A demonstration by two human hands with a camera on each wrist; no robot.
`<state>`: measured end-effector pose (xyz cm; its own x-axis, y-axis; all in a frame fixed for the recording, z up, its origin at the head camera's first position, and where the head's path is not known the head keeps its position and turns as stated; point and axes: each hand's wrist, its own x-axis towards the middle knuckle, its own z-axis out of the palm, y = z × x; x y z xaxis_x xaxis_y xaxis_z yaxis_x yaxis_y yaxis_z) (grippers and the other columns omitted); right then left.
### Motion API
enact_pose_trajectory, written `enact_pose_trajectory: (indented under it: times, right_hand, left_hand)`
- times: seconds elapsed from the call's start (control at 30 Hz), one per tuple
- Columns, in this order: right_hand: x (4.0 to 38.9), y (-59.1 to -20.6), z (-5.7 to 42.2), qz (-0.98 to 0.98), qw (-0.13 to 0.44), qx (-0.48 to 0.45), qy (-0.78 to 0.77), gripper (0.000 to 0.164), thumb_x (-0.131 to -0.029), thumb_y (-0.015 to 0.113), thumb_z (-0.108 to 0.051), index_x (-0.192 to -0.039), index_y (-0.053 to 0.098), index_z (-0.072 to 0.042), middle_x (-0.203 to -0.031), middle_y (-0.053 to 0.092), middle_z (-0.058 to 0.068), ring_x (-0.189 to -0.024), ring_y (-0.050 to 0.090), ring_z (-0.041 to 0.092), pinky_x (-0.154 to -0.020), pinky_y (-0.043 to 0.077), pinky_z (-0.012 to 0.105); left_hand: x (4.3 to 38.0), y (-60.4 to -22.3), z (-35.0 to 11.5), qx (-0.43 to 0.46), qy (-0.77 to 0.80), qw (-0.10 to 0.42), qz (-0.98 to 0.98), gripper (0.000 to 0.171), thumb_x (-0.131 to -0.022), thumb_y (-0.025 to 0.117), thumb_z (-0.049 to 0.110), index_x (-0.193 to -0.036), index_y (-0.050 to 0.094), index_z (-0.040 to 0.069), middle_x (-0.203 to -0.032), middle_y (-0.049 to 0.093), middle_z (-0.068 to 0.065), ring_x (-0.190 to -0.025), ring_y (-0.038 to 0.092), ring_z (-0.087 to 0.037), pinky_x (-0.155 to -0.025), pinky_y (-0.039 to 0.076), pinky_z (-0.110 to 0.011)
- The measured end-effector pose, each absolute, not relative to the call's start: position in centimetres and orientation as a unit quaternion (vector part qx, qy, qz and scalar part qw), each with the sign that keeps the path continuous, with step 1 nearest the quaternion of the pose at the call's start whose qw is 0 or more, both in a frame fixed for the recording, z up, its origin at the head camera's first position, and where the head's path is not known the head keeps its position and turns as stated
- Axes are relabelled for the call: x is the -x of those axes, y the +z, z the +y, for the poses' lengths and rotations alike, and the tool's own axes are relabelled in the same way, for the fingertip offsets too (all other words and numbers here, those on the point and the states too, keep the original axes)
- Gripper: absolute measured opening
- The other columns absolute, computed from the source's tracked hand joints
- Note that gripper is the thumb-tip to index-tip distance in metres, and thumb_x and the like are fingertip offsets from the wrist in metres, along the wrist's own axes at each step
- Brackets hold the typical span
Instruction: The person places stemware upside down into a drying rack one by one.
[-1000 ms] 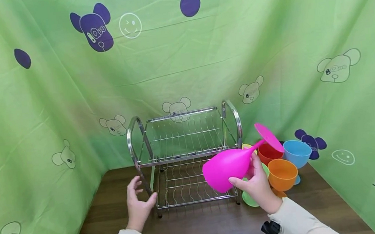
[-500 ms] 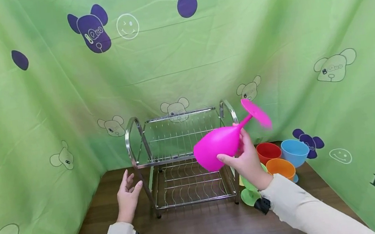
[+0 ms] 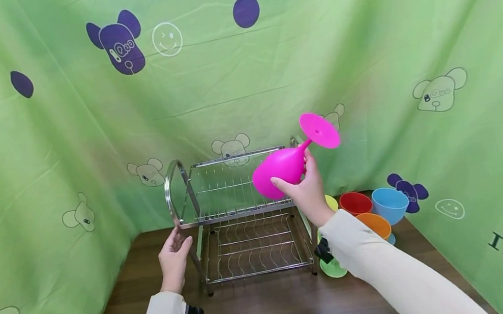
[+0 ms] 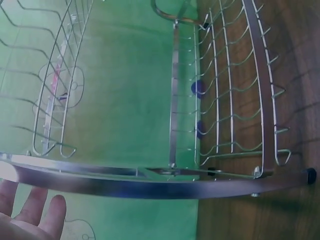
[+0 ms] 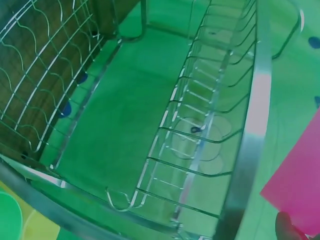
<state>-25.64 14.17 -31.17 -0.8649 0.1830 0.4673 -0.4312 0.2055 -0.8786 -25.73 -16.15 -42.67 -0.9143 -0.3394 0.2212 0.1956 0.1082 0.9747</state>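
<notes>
Pink goblet (image 3: 282,169) above brown table (image 3: 267,306), green drapes (image 3: 207,90).

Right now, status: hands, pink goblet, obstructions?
Right hand grips pink goblet, tilted, base up. Left hand at rack, left side. Goblet partly hides upper tier, head view.

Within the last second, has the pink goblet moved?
Yes, upward in the head view: against the rack, the pink goblet now overlaps the upper shelf, not the lower.

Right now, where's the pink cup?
In the head view, the pink cup is tilted in the right hand, just right of centre, seen against the upper shelf of the metal rack.
</notes>
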Motion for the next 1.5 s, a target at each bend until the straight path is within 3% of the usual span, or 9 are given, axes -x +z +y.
enact_pose_trajectory:
  times: [0.27, 0.5, 0.67, 0.8, 0.9, 1.0, 1.13, 1.5]
  right_hand:
    - [27.0, -31.4, 13.5, -0.798, 0.244, -0.07, 0.547, 0.09, -0.078, 0.078, -0.019, -0.149, 0.025, -0.008, -0.141, 0.038, 0.018, -0.122, 0.045, 0.039, -0.095, 0.044, 0.054]
    - [27.7, -31.5, 13.5, -0.837, 0.201, -0.046, 0.506, 0.091, -0.08, 0.077, -0.025, -0.151, 0.022, -0.014, -0.144, 0.036, 0.018, -0.122, 0.046, 0.042, -0.095, 0.042, 0.058]
    - [28.3, -31.6, 13.2, -0.861, 0.195, -0.027, 0.47, 0.092, -0.081, 0.076, -0.029, -0.153, 0.019, -0.02, -0.143, 0.036, 0.02, -0.118, 0.049, 0.046, -0.093, 0.042, 0.061]
    - [28.6, -31.8, 13.0, -0.87, 0.195, -0.023, 0.452, 0.092, -0.081, 0.076, -0.028, -0.152, 0.02, -0.019, -0.143, 0.035, 0.021, -0.115, 0.051, 0.047, -0.091, 0.043, 0.061]
    - [28.9, -32.0, 12.9, -0.871, 0.198, -0.02, 0.449, 0.09, -0.08, 0.077, -0.026, -0.151, 0.022, -0.019, -0.143, 0.035, 0.021, -0.113, 0.052, 0.048, -0.09, 0.044, 0.061]
    - [29.1, -32.2, 12.8, -0.87, 0.205, -0.018, 0.448, 0.089, -0.079, 0.077, -0.024, -0.15, 0.024, -0.019, -0.142, 0.036, 0.022, -0.111, 0.053, 0.048, -0.09, 0.044, 0.061]
    - [29.5, -32.5, 12.7, -0.878, 0.21, -0.016, 0.429, 0.089, -0.077, 0.079, -0.023, -0.149, 0.027, -0.018, -0.14, 0.038, 0.023, -0.11, 0.054, 0.048, -0.088, 0.045, 0.061]
    - [30.1, -32.8, 12.5, -0.9, 0.194, -0.022, 0.389, 0.087, -0.076, 0.079, -0.018, -0.147, 0.029, -0.017, -0.134, 0.044, 0.025, -0.115, 0.052, 0.045, -0.086, 0.046, 0.061]
  left_hand:
    - [25.5, -43.3, -15.6, -0.033, -0.676, 0.206, -0.706, 0.05, -0.087, 0.062, -0.004, -0.134, 0.046, -0.011, -0.127, 0.052, -0.031, -0.096, 0.057, 0.004, -0.081, 0.045, -0.009]
    - [25.7, -43.5, -15.4, -0.034, -0.679, 0.227, -0.698, 0.045, -0.087, 0.061, -0.005, -0.129, 0.049, -0.014, -0.121, 0.056, -0.034, -0.085, 0.058, 0.006, -0.076, 0.046, -0.01]
    - [26.0, -43.3, -15.6, -0.041, -0.691, 0.232, -0.684, 0.042, -0.087, 0.062, -0.005, -0.126, 0.052, -0.015, -0.116, 0.059, -0.033, -0.082, 0.061, 0.003, -0.073, 0.048, -0.012]
    - [26.0, -43.1, -15.9, -0.044, -0.689, 0.229, -0.686, 0.04, -0.087, 0.062, -0.004, -0.124, 0.053, -0.016, -0.112, 0.062, -0.031, -0.08, 0.06, 0.005, -0.073, 0.048, -0.011]
    - [26.1, -43.1, -15.9, -0.045, -0.689, 0.229, -0.686, 0.037, -0.087, 0.062, -0.005, -0.121, 0.054, -0.018, -0.105, 0.066, -0.026, -0.077, 0.059, 0.005, -0.071, 0.048, -0.012]
    - [26.2, -43.1, -16.0, -0.046, -0.696, 0.228, -0.68, 0.035, -0.087, 0.062, -0.005, -0.118, 0.055, -0.018, -0.092, 0.07, -0.012, -0.074, 0.059, 0.004, -0.07, 0.048, -0.012]
    - [26.3, -43.2, -16.0, -0.044, -0.702, 0.227, -0.673, 0.032, -0.088, 0.062, -0.003, -0.115, 0.056, -0.019, -0.08, 0.065, 0.006, -0.072, 0.058, 0.002, -0.069, 0.048, -0.013]
    - [26.5, -43.3, -16.1, -0.034, -0.709, 0.223, -0.668, 0.034, -0.089, 0.062, 0.0, -0.117, 0.055, -0.018, -0.079, 0.063, 0.009, -0.073, 0.057, 0.0, -0.068, 0.047, -0.014]
